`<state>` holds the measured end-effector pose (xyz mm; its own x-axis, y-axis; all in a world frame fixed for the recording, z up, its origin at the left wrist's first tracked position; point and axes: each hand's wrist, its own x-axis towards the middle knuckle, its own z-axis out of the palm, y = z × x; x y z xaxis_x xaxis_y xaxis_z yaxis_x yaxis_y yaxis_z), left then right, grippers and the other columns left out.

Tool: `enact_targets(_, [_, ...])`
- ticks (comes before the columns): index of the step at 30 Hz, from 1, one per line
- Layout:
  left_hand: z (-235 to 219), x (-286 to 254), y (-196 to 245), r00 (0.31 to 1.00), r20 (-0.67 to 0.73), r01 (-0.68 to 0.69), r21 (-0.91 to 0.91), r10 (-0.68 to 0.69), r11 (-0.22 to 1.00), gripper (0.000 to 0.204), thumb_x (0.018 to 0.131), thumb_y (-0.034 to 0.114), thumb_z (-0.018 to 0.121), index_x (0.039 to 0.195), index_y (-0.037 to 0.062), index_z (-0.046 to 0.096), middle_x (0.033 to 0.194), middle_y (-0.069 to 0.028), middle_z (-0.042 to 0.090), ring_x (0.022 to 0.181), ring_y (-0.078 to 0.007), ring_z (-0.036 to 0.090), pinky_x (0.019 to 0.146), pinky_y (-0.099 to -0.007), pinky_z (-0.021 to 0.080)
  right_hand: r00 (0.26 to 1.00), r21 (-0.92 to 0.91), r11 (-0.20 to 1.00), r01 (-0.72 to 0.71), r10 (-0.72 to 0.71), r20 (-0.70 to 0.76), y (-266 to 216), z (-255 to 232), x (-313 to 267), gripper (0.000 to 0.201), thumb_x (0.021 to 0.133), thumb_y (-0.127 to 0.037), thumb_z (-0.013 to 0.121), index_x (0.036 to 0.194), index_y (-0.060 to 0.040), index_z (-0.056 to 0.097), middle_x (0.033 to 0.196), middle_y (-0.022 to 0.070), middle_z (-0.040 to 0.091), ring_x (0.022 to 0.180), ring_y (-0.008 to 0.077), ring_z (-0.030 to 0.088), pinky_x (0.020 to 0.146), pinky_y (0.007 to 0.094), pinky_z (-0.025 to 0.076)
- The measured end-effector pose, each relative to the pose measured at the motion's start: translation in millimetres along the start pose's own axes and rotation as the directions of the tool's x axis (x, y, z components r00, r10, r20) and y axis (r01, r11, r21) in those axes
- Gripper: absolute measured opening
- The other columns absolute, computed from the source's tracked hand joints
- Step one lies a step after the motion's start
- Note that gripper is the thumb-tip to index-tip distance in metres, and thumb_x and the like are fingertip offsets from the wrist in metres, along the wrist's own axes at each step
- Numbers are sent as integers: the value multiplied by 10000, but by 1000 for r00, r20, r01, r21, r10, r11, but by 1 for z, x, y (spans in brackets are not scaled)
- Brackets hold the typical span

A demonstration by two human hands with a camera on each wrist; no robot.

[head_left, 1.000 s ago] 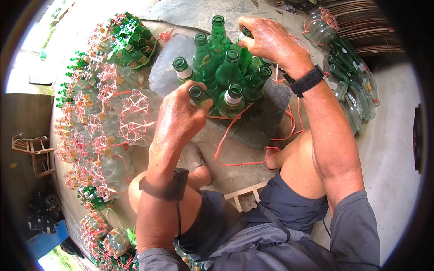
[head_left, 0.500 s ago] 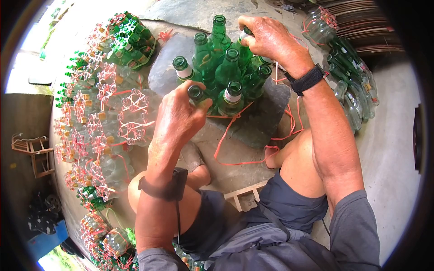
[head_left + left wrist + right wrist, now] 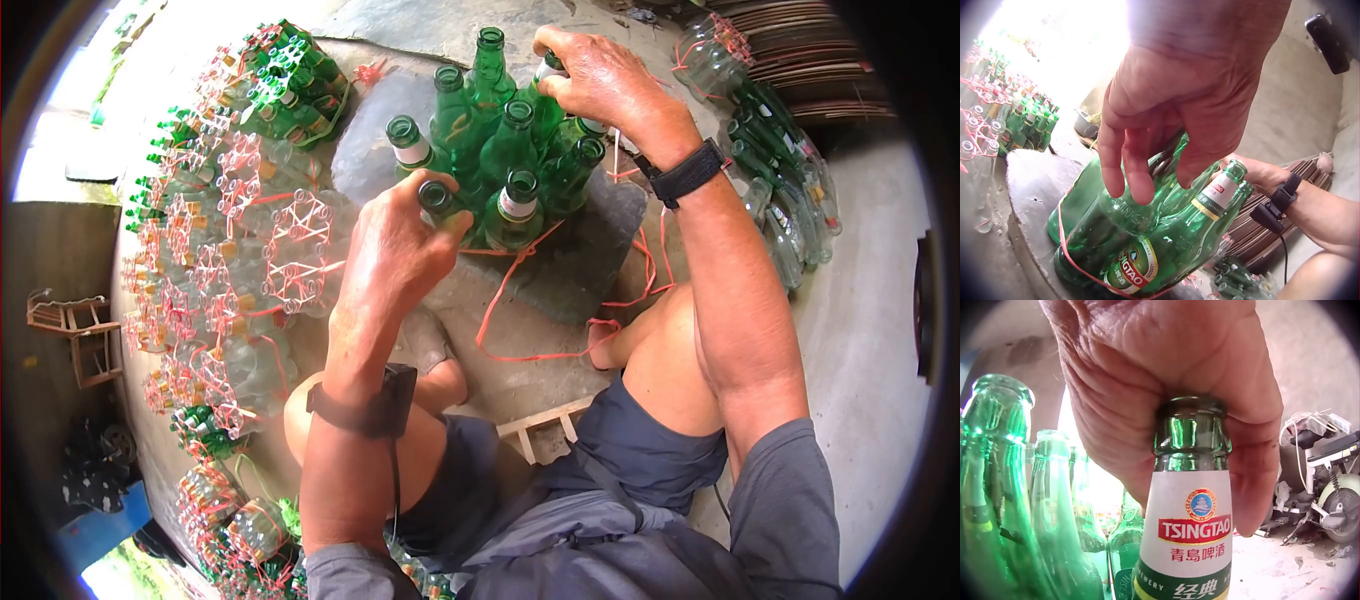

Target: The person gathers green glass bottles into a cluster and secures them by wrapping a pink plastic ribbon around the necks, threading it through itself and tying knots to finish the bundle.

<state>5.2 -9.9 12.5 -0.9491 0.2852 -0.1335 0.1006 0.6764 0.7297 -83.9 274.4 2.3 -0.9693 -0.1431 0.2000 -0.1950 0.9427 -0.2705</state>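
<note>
A cluster of several green beer bottles (image 3: 507, 150) stands upright on a dark stone slab (image 3: 570, 285), with a pink plastic strap (image 3: 1066, 253) running round their lower part. My left hand (image 3: 395, 240) grips the neck of the near-left bottle (image 3: 436, 197), fingers and thumb on either side. At the far right of the cluster, my right hand (image 3: 625, 90) holds another bottle (image 3: 549, 66) by its neck. In the right wrist view, a bottle neck with a white Tsingtao label (image 3: 1191, 519) overlaps the curled right hand (image 3: 1179, 362).
A loose pink strap end (image 3: 485, 325) trails across the floor toward my foot. On the left stand many strapped clear bottles (image 3: 300, 250) and a green bundle (image 3: 300, 85). Loose bottles (image 3: 780, 180) lie at the right. A wooden stool (image 3: 545, 430) is below me.
Both hands keep their hold on the bottle necks. The bottles and hands have shifted only very slightly in the head view.
</note>
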Motion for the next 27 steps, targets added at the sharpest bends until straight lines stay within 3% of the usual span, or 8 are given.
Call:
enact_targets(6, [1,-1,-1,999,-15,-28,-31,28,999,316,856,153,784,1135,13,744,841,-248,752,778,-360,770,761,-452,576,1000,-11,1000,-2,2,11,2,3,1,562,890,-322,757,1380,-79,628,1182,241,757,1124,447,712,950,525,557])
enact_targets(9, [-1,0,1,1000,0,3,-16,-3,1000,298,855,153,784,1113,7,748,860,-251,755,805,-382,768,773,-454,577,994,25,998,52,-49,-94,-5,-5,-4,475,903,-407,786,1223,-64,712,1103,247,771,1084,445,736,924,569,584])
enact_targets(11, [-1,1,-3,998,11,-55,24,54,998,316,907,176,793,1175,17,742,801,-122,730,689,-172,676,662,-379,537,981,59,988,-143,134,138,-35,-39,-16,454,904,-327,788,1240,-59,642,1381,333,620,1273,505,609,1022,534,520])
enact_targets(12, [-1,1,-3,999,14,-50,24,50,998,316,907,176,793,1175,17,742,801,-122,730,689,-172,676,662,-379,537,981,60,988,-144,135,143,-31,-34,-17,454,904,-327,788,1240,-59,642,1381,333,620,1273,505,609,1022,534,520])
enact_targets(14, [-2,0,-2,999,21,-43,33,42,999,323,908,180,787,1180,10,743,775,-112,715,672,-162,659,656,-377,530,986,-13,998,66,-67,-155,-21,-20,-14,445,888,-310,789,1199,-25,648,1204,317,655,1205,498,631,1001,542,522])
enact_targets(18, [-2,0,-4,998,17,-53,36,52,998,327,906,180,787,1182,9,745,762,-106,712,671,-161,660,653,-378,527,904,-166,977,135,-191,-383,-36,-29,-10,365,894,-309,772,1066,5,699,1112,319,675,1075,476,688,916,513,552])
enact_targets(24, [-1,1,-7,994,4,-109,43,109,993,326,906,177,790,1181,6,749,795,-136,738,694,-179,682,688,-384,541,1000,182,983,-11,6,28,-93,-73,-38,391,900,-363,784,881,24,736,862,285,717,881,463,725,811,538,558])
enact_targets(27, [-2,0,-6,997,14,-77,66,76,995,328,904,173,789,1182,3,749,825,-151,753,717,-191,698,708,-386,551,982,59,981,186,-184,-39,-81,-54,-38,411,921,-384,772,932,26,748,870,290,727,881,485,721,801,543,560])
